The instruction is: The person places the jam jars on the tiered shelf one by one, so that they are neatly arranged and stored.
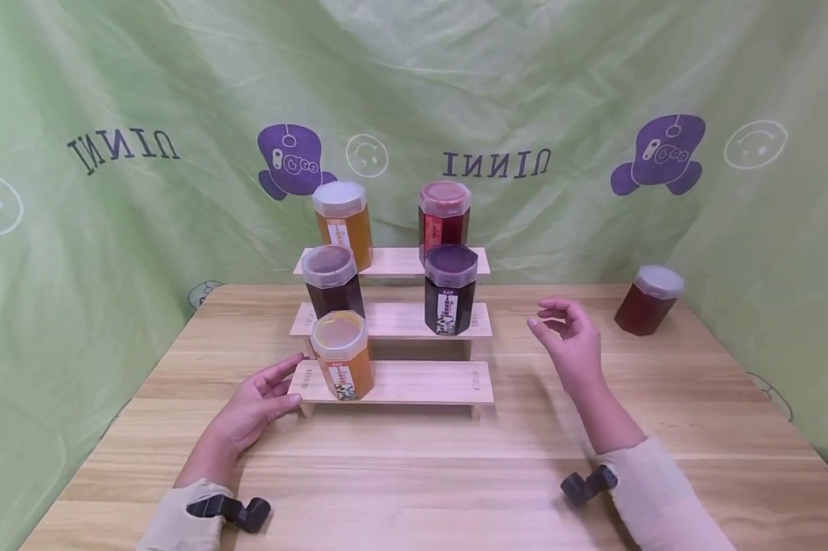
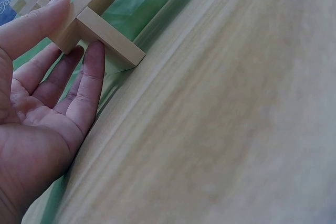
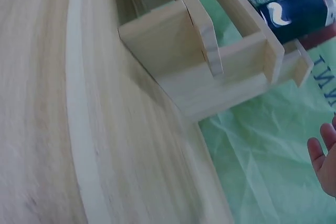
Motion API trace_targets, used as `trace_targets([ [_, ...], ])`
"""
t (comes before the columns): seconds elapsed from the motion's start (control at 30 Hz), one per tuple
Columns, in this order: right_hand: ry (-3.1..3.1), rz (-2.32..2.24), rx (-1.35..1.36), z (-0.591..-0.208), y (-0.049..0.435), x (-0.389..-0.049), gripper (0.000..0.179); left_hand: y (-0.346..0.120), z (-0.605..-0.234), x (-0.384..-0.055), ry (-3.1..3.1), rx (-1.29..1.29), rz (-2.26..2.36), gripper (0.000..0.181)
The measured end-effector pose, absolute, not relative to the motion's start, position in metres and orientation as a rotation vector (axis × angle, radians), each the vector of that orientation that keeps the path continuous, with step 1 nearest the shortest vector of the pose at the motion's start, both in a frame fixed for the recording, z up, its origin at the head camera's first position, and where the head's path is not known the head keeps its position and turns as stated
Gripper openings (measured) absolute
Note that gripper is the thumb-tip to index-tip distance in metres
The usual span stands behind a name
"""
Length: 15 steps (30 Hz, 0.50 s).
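Note:
A three-step wooden display rack (image 1: 421, 381) stands on the table. My left hand (image 1: 252, 413) holds the left end of its lowest step; in the left wrist view the thumb (image 2: 55, 11) lies against the board, with fingertips at the end and support below. A yellow-orange jar (image 1: 350, 371) stands at the left of that step. The middle step bears two dark purple jars, one at left (image 1: 334, 295) and one at right (image 1: 448, 306). On the top step are an amber jar (image 1: 348, 229) and a red jar (image 1: 444, 222). Right of the rack, my right hand (image 1: 575, 348) hovers empty, fingers loosely bent.
A dark red jar (image 1: 644, 306) with a whitish lid stands on the wooden table (image 1: 414, 490) at the far right, beyond my right hand. Green printed cloth (image 1: 414, 92) hangs behind and at both sides. Each wrist wears a black camera mount (image 1: 231, 511).

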State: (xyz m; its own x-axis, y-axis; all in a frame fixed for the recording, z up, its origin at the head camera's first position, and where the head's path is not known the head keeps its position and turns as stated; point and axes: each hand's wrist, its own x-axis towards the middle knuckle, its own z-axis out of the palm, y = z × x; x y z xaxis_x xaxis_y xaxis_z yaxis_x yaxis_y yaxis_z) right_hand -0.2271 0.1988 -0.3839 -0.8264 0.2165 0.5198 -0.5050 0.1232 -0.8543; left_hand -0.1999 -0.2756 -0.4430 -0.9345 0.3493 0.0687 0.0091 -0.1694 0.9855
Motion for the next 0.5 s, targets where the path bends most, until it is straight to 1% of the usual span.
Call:
trace_targets([
  [0.33,-1.817,1.802,0.118,-0.384,0.216,-0.235,0.02,-0.276,-0.442,-0.2,1.856,0.418,2.201,0.075],
  [0.5,-1.761,1.823,0.106,-0.382,0.225,-0.237,0.019,-0.277,-0.442,-0.199,1.856,0.426,2.2,0.075],
])
